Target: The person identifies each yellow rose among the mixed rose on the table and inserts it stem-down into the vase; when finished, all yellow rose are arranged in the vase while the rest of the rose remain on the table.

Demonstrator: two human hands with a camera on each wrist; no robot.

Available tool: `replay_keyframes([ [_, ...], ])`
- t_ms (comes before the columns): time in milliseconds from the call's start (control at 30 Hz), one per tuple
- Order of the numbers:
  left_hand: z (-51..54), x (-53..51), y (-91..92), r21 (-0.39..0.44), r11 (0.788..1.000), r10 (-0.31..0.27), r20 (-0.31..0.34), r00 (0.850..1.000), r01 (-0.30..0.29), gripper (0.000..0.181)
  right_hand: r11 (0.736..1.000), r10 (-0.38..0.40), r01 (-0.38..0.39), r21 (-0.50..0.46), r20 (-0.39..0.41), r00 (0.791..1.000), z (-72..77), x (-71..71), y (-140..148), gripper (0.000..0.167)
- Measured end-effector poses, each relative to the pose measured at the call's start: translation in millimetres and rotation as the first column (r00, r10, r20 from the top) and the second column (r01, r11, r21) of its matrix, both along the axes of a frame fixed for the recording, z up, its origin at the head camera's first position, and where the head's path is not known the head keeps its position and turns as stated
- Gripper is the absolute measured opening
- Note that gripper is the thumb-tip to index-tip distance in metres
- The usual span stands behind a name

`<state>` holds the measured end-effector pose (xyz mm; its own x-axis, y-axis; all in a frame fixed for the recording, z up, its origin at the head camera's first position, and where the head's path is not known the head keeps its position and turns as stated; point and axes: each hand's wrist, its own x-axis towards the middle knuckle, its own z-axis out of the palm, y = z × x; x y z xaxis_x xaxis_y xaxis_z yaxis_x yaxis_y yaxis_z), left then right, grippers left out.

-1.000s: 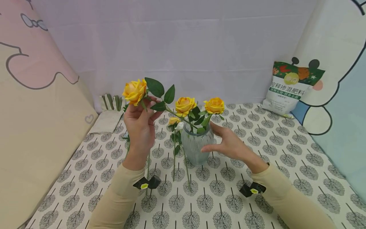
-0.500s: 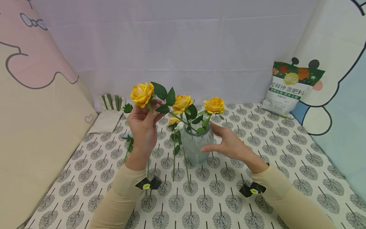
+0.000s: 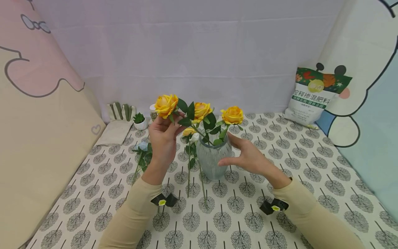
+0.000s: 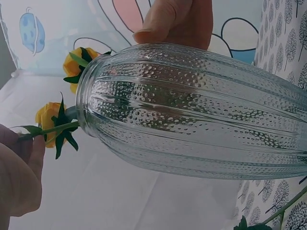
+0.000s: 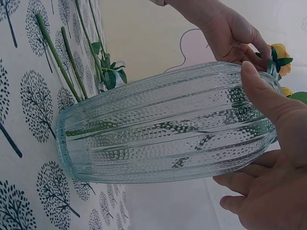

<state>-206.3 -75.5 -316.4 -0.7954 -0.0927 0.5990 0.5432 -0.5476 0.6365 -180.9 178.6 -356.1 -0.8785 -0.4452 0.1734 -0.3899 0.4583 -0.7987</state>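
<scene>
My left hand pinches the stem of a yellow rose just under its bloom. That stem slants down to the right into the mouth of a ribbed clear glass vase. My right hand holds the vase's right side, thumb in front and fingers behind. Two more yellow roses, a middle one and a right one, stand in the vase. In the right wrist view, green stems show blurred through the vase's dimpled glass, whose base rests on the cloth.
Left of the vase lie a smaller yellow rose, a white flower and a pale blue flower. Farther back are gloves, a small potted succulent and a partly hidden white cup. A fertilizer bag leans at back right.
My left hand has moved right and slightly down with the rose, its stem going further into the vase. The succulent and blue flower have come into view. My right hand stays on the vase.
</scene>
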Motion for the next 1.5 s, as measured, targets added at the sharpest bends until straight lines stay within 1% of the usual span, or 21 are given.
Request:
replay_keyframes([
  [133,-4.1,-2.0,2.5,-0.016,1.0,-0.002,0.012,1.0,0.002,0.031,1.0,-0.002,0.002,0.002,0.002,1.0,0.1,0.5,0.2,0.109],
  [367,-7.2,-4.6,5.7,-0.011,1.0,-0.019,0.073,0.997,0.019,0.033,1.0,0.0,0.0,0.002,0.0,1.0,-0.5,0.6,0.1,0.108],
  [567,-8.9,-6.7,6.9,-0.011,0.998,-0.064,0.144,0.988,0.066,0.037,1.0,0.001,-0.001,-0.009,0.0,1.0,-0.1,0.2,-0.1,0.108],
  [733,-11.8,-7.2,7.7,-0.042,0.995,-0.076,0.194,0.978,0.086,0.043,1.0,-0.008,0.008,-0.006,0.009,1.0,0.2,0.3,-0.1,0.108],
  [900,-13.8,-7.9,7.8,-0.073,0.993,-0.074,0.193,0.979,0.089,0.04,1.0,-0.011,0.011,-0.009,0.021,1.0,-0.1,1.0,-0.7,0.109],
  [967,-14.3,-8.9,8.0,-0.094,0.992,-0.061,0.19,0.98,0.08,0.038,1.0,-0.011,0.011,-0.009,0.027,1.0,-0.3,1.5,-0.9,0.11],
  [1033,-15.0,-9.8,8.4,-0.142,0.988,-0.035,0.19,0.981,0.062,0.037,1.0,-0.012,0.012,-0.009,0.031,0.999,-0.4,1.7,-0.7,0.11],
  [1200,-17.6,-10.9,10.7,-0.253,0.966,-0.01,0.172,0.985,0.054,0.038,1.0,-0.011,0.011,-0.015,0.027,1.0,-0.7,1.4,-0.5,0.109],
  [1333,-20.9,-11.7,10.8,-0.275,0.959,-0.021,0.167,0.986,0.067,0.037,1.0,-0.009,0.01,-0.014,0.02,1.0,0.4,1.5,-0.9,0.109],
  [1500,-23.2,-12.4,10.4,-0.279,0.957,-0.024,0.176,0.984,0.074,0.038,1.0,-0.009,0.009,-0.009,0.014,1.0,1.8,1.7,-1.4,0.109],
])
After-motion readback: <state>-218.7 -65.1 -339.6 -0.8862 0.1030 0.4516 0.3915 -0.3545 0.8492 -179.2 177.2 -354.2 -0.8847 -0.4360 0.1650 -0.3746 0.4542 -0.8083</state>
